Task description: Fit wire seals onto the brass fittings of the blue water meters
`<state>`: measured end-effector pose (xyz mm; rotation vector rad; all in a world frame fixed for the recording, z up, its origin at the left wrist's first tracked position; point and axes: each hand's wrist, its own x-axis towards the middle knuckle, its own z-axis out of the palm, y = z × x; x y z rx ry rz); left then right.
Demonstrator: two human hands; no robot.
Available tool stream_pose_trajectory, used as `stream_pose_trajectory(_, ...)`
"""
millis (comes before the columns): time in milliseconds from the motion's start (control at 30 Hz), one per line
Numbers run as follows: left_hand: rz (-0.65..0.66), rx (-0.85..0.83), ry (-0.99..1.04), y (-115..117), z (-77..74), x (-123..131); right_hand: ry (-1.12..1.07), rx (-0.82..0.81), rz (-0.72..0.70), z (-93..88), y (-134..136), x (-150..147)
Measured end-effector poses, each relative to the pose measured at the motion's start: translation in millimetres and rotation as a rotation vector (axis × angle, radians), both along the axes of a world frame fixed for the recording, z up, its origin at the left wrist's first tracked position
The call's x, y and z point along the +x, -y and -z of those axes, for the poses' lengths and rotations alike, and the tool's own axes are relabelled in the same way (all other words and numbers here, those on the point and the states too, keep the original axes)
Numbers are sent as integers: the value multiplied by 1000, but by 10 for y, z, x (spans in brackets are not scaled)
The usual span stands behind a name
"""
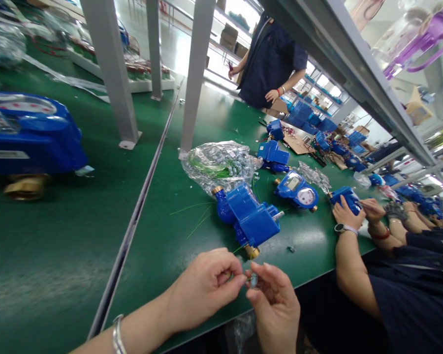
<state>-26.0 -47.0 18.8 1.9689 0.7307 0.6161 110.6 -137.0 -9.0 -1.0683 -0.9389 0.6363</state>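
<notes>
The left hand (203,285) and the right hand (273,302) meet fingertip to fingertip just over the near edge of the green workbench (158,231). Both are closed narrow in a pinch on one small pale part (253,280), which sits between the left thumb and forefinger and the right thumb; what kind of part it is cannot be told at this size. A thin green wire (239,249) appears to run from the pinch up toward the bench.

Straight ahead of the fingertips, a little inward from the near edge, lies a blue water meter (249,216). Its long axis slants away and to the left: one brass end (251,251) points at the hands and is near them, the other end points toward a clear bag of small parts (221,164) farther in. The right hand is slightly the nearer to that brass end.

To the right along the same edge, a second blue meter (297,191) lies dial up, and a co-worker's hands (354,212) rest on a third.
</notes>
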Motion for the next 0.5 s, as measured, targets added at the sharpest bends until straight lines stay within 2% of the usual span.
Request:
stream_pose_trajectory(200, 27, -20, 10, 14, 9, -23, 19, -54, 3, 66, 14, 9)
stream_pose_trajectory(300, -4, -49, 63, 20, 26, -19, 17, -63, -26, 72, 4, -12)
stream_pose_trajectory(433, -47, -236, 83, 9, 43, 5, 79, -63, -25, 57, -16, -36)
stream_pose_trajectory(500, -25, -364, 122, -7, 47, 15, 113, -28, -30, 48, -32, -19)
